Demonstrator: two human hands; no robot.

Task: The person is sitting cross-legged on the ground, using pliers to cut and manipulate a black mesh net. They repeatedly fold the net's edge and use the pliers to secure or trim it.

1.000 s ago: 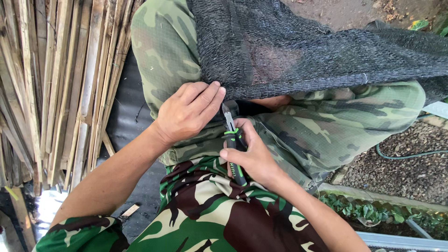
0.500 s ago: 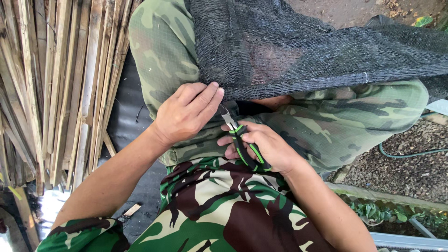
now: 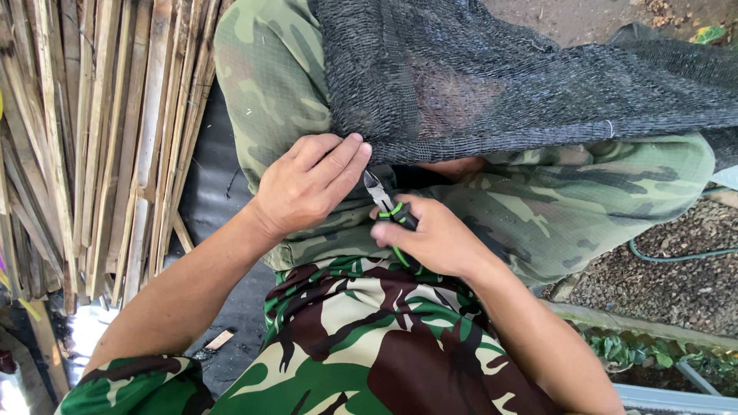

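While our camouflage shirt fills the near view, we note our right hand (image 3: 434, 238) just beyond it, fingers wrapped tight on green-handled cutting pliers (image 3: 390, 209), tips aimed up-left. Beside those tips, our left hand (image 3: 307, 184) rests on a camouflage trouser leg (image 3: 569, 207), fingers pressed together, pinching the hem of black shade netting (image 3: 492, 84) that lies above both hands. In our judgement, the hem should be kept taut and only mesh placed between the blades. Bamboo slats (image 3: 92, 138) stand left, gravel (image 3: 676, 261) right.
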